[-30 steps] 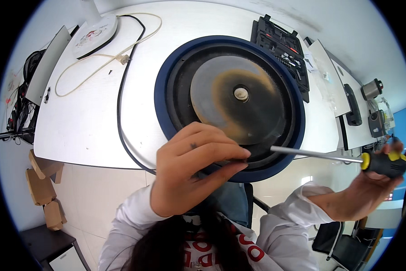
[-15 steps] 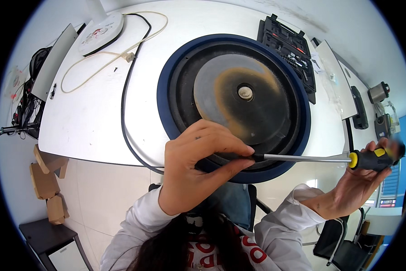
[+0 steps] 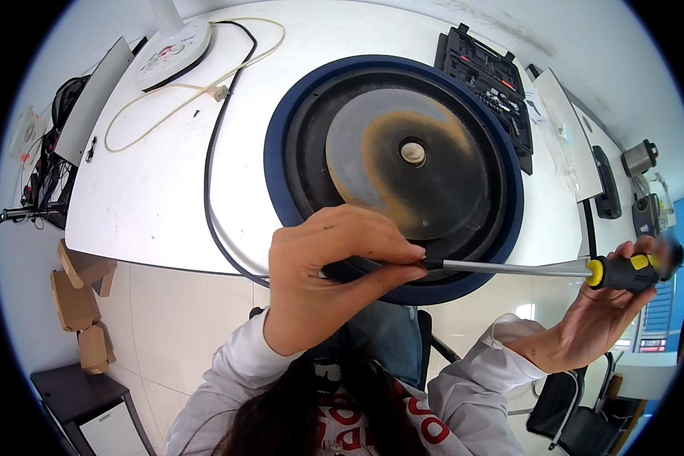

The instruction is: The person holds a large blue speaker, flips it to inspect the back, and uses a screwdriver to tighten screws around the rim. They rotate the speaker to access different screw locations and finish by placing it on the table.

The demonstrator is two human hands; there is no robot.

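In my right hand [image 3: 604,304], a long screwdriver [image 3: 509,267] with a black-and-yellow handle is held level, its steel shaft pointing left. My left hand [image 3: 334,266] pinches thumb and forefinger together at the shaft's dark tip; whatever small piece sits between the fingertips is too hidden to name. Behind and partly under the left hand lies a round appliance body [image 3: 277,144] with a dark blue rim. Its black interior holds a round grey plate [image 3: 357,129] with brown stains and a pale central knob [image 3: 412,153].
An open black tool case [image 3: 479,68] lies beyond the appliance at right. A black cable [image 3: 220,129], a pale cord with a plug [image 3: 220,93] and a small dark piece [image 3: 196,113] lie left. A white base [image 3: 174,57] stands far left. Cardboard boxes [image 3: 76,300] rest below.
My left hand has shifted very slightly left, its fingertips still at the screwdriver's tip. The screwdriver and my right hand are nearly unmoved.
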